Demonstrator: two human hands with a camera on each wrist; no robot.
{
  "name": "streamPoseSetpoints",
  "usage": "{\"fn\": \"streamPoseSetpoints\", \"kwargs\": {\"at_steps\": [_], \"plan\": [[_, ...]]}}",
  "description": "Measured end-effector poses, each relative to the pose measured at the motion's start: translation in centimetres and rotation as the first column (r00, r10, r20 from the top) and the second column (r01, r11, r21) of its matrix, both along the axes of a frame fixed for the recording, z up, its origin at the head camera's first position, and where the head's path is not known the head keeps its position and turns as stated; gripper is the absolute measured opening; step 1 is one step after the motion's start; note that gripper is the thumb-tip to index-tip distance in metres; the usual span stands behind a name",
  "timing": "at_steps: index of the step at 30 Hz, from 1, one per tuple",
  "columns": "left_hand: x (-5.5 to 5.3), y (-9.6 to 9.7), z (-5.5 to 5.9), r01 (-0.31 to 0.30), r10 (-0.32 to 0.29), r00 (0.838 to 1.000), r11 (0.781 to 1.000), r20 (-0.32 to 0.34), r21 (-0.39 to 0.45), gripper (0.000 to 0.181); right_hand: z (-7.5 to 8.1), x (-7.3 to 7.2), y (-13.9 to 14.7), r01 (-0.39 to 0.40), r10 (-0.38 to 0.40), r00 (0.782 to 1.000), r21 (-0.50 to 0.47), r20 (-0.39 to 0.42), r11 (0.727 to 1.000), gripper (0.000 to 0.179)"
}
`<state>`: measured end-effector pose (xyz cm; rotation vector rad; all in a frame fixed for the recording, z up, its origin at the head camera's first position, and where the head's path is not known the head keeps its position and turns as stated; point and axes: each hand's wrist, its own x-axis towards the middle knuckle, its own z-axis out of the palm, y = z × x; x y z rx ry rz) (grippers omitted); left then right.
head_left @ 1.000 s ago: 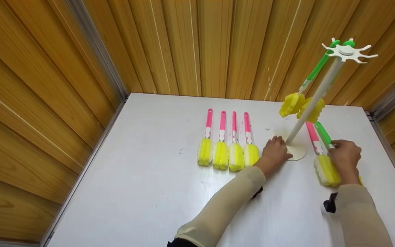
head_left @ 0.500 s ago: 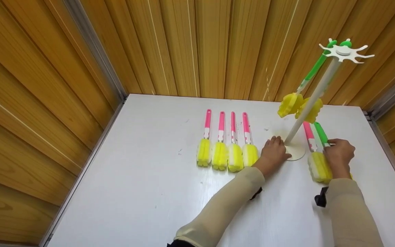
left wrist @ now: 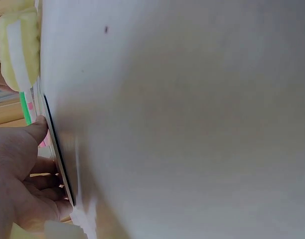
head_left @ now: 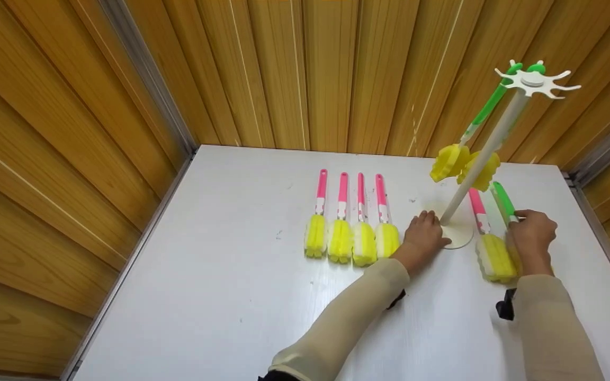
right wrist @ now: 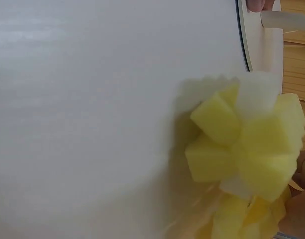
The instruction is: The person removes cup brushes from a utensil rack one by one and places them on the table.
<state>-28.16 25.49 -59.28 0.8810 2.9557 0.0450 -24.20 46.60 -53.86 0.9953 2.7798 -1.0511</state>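
Observation:
My left hand [head_left: 422, 235] rests its outstretched fingers on the round base [head_left: 458, 237] of a white hanging stand [head_left: 487, 151]. In the left wrist view, that hand's thumb and fingers [left wrist: 40, 129] lie along the base's edge. Right of the stand, my right hand [head_left: 532, 238] pinches the green handle of a sponge bottle brush [head_left: 505, 198]; its yellow head is mostly hidden behind the hand. Beside it on the table lies a pink-handled sponge brush [head_left: 495, 259]. The right wrist view shows that brush's head [right wrist: 247, 144] end-on, with the green-handled brush's yellow sponge [right wrist: 237, 216] below.
Two green-handled brushes, one with its yellow head [head_left: 449, 163] in front, hang from the stand's clawed top [head_left: 532, 80]. Several pink-handled sponge brushes [head_left: 341, 241] lie in a row left of the stand on the white table [head_left: 204, 275]. Wood-look panels [head_left: 331, 74] enclose the back and sides.
My right hand shifted left with the green-handled brush, then back right, with the handle's tip now slightly farther up. The pink-handled brush beside it moved slightly left. My left hand stays on the base.

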Motion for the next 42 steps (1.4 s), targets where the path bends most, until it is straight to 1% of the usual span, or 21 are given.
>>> {"fn": "streamPoseSetpoints", "kwargs": {"at_steps": [3, 6, 10, 14, 18, 23, 27, 30, 32, 35, 39, 42], "plan": [[0.0, 0.0, 0.0, -0.003, 0.003, 1.0, 1.0, 0.008, 0.008, 0.069, 0.5, -0.3, 0.4, -0.011, 0.011, 0.999, 0.014, -0.03, 1.0, 0.049], [-0.1, 0.0, -0.1, 0.001, -0.001, 1.0, 1.0, 0.016, 0.006, 0.069, 0.9, -0.6, 0.5, -0.013, 0.013, 0.999, 0.004, -0.038, 1.0, 0.05], [-0.1, -0.1, -0.1, 0.007, -0.007, 1.0, 1.0, 0.02, -0.002, 0.069, 0.8, -0.9, 0.4, 0.002, -0.003, 1.0, -0.02, -0.031, 1.0, 0.05], [-0.2, -0.1, -0.2, 0.012, -0.011, 0.999, 1.0, 0.031, -0.004, 0.069, 0.2, -1.0, 0.0, 0.025, -0.026, 0.999, -0.03, -0.024, 0.999, 0.05], [-0.3, -0.1, -0.1, 0.007, -0.007, 0.999, 1.0, 0.044, -0.002, 0.07, -0.5, -1.0, -0.4, 0.023, -0.024, 0.999, -0.024, -0.031, 0.999, 0.05], [-0.1, -0.1, 0.1, -0.008, 0.007, 0.997, 1.0, 0.08, 0.022, 0.07, -1.2, -1.0, -0.8, 0.02, -0.022, 0.999, -0.044, -0.03, 0.999, 0.05], [0.0, 0.0, 0.1, -0.007, 0.006, 0.999, 1.0, 0.042, 0.005, 0.07, -1.7, -1.1, -1.1, 0.012, -0.014, 0.999, -0.038, -0.043, 0.999, 0.051], [0.0, 0.0, 0.1, 0.0, 0.0, 1.0, 1.0, 0.02, -0.013, 0.07, -1.7, -1.2, -1.3, 0.027, -0.028, 0.999, -0.048, -0.021, 0.998, 0.052], [0.0, 0.0, 0.2, 0.004, -0.004, 0.999, 1.0, 0.032, -0.012, 0.069, -1.6, -1.3, -1.4, 0.042, -0.042, 0.999, -0.064, 0.005, 0.997, 0.052], [-0.1, 0.0, 0.2, 0.008, -0.008, 0.999, 1.0, 0.045, -0.006, 0.069, -1.6, -1.6, -1.4, 0.052, -0.05, 0.999, -0.07, 0.021, 0.996, 0.052], [-0.2, -0.1, 0.2, 0.014, -0.014, 0.998, 1.0, 0.054, 0.002, 0.069, -1.6, -1.7, -1.4, 0.044, -0.042, 0.999, -0.062, 0.031, 0.997, 0.051], [-0.2, -0.2, 0.1, 0.018, -0.018, 0.998, 1.0, 0.058, 0.01, 0.068, -1.5, -1.7, -1.4, 0.012, -0.009, 0.999, -0.048, 0.049, 0.999, 0.049]]}}
